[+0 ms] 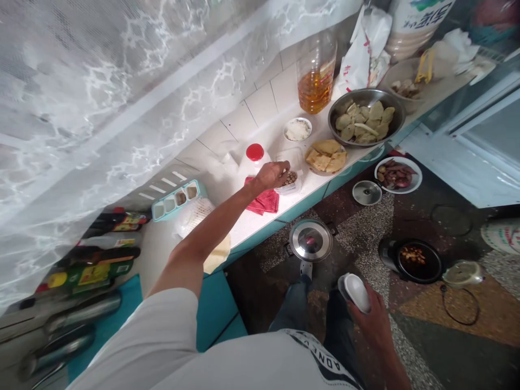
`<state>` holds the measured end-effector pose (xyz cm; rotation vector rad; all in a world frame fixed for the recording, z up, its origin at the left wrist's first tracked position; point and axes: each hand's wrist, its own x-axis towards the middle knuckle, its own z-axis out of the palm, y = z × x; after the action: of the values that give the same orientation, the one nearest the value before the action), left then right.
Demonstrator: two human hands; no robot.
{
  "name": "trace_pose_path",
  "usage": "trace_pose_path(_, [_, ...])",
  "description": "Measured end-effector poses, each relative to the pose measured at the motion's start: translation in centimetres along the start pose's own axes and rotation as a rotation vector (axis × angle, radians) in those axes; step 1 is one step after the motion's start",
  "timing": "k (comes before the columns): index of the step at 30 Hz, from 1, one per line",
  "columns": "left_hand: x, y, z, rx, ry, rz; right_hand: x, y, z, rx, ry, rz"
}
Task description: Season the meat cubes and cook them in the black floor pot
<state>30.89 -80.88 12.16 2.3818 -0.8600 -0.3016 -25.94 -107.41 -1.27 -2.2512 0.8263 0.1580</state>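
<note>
My left hand (275, 174) reaches over a clear plastic tub (289, 188) on the white counter. Its fingers curl down at the small round brown pieces (291, 177) inside; whether any are pinched is hidden. A red cloth (263, 201) lies under my left wrist, beside a white container with a red lid (255, 153). Low on the right, my right hand (371, 309) grips a white bowl (357, 292), tilted and held above the floor. It may be more than one bowl nested together.
Along the counter (247, 230) stand a plate of yellow slices (326, 157), a small bowl of white food (297, 130), a steel basin (366, 117) and an oil bottle (316, 81). On the floor are a lidded pot (311, 241), a black cooker (418, 261) and a basin (398, 175).
</note>
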Motion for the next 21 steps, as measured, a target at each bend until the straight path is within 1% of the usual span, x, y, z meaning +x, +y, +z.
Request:
trace_pose_path(3, [-1.2,0.2,-0.7,-0.614,0.170,-0.224,0.5,0.2,-0.1,-0.020,0.008,-0.018])
trace_pose_path(5, [-2.1,0.4,-1.2,-0.941,0.249,-0.336,0.8,0.1,-0.1,-0.040,-0.001,-0.028])
trace_pose_path(6, [-2.4,0.4,-1.4,-1.043,0.273,-0.369,0.9,0.0,-0.1,-0.049,-0.011,-0.036])
trace_pose_path(7, [-2.7,0.4,-1.5,-1.095,0.286,-0.394,1.1,-0.2,-0.1,-0.054,-0.019,-0.045])
trace_pose_path(8, [-2.8,0.3,-1.6,-1.095,0.283,-0.417,1.2,-0.4,-0.1,-0.053,-0.021,-0.055])
trace_pose_path(9, [-2.8,0.2,-1.6,-1.043,0.258,-0.432,1.3,-0.6,-0.2,-0.049,-0.019,-0.067])
trace_pose_path(10, [-2.7,0.1,-1.5,-0.941,0.213,-0.431,1.4,-0.8,-0.2,-0.045,-0.014,-0.076])
trace_pose_path(11, [-2.6,0.0,-1.5,-0.790,0.163,-0.408,1.4,-0.9,-0.2,-0.042,-0.009,-0.083])
trace_pose_path(12, [-2.5,-0.1,-1.5,-0.602,0.115,-0.360,1.5,-1.0,-0.2,-0.042,-0.006,-0.086])
trace_pose_path(15, [-2.1,0.0,-1.6,0.019,-0.020,-0.153,1.4,-1.1,-0.2,-0.045,-0.009,-0.079])
trace_pose_path(17, [-1.9,0.3,-1.7,0.325,-0.119,-0.065,1.3,-1.0,-0.1,-0.036,-0.009,-0.066])
trace_pose_path(19, [-1.8,0.5,-1.7,0.486,-0.203,-0.037,1.2,-0.8,0.0,-0.026,-0.013,-0.050])
trace_pose_path(21, [-1.7,0.7,-1.6,0.543,-0.233,-0.032,1.0,-0.7,0.2,-0.017,-0.011,-0.041])
